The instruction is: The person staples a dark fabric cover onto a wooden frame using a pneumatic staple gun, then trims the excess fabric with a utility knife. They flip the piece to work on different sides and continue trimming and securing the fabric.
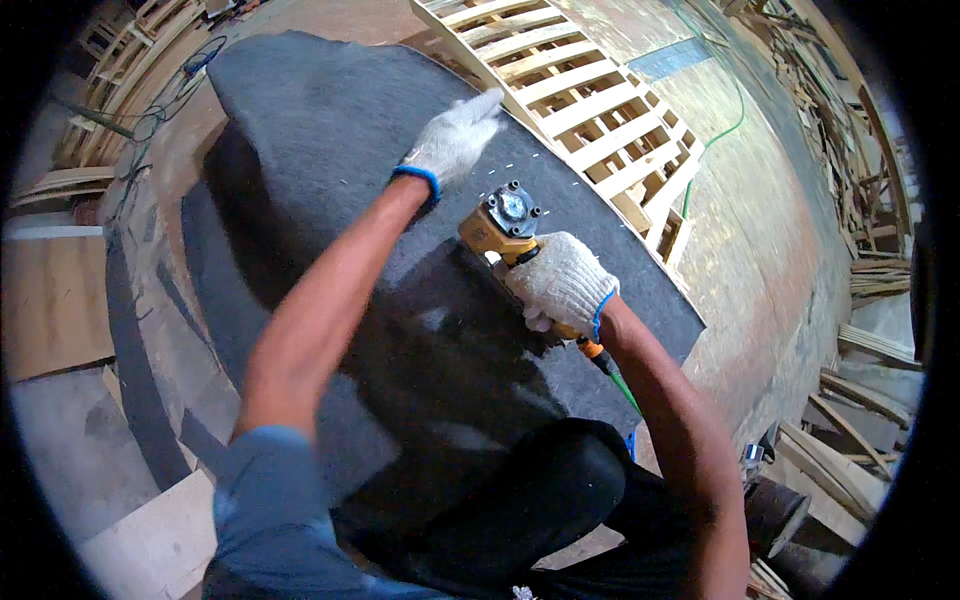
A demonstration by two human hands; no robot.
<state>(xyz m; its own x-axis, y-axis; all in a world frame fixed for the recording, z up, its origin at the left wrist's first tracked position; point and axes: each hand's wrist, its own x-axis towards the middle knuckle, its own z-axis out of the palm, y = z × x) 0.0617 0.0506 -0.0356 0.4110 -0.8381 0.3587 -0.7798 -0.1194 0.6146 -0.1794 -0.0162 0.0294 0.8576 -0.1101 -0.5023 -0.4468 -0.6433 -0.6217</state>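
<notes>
Dark grey felt [330, 150] covers a wooden frame [590, 110] across the frame's centre, a row of staples [520, 165] already along its upper-right edge; the lower edge appears unfastened. The gloved left hand [455, 140] presses flat and open, while the right hand [560, 280] grips a yellow pneumatic stapler [505, 228]. Open floor [760, 230] lies right.

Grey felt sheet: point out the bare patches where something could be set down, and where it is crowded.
Bare patch: the grey felt sheet left of the left hand, up to its far rounded edge. Another lies near the right corner beside the wooden slatted frame. Crowded: the middle, where the right hand holds the yellow pneumatic stapler, and the staple row along the frame edge.
</notes>
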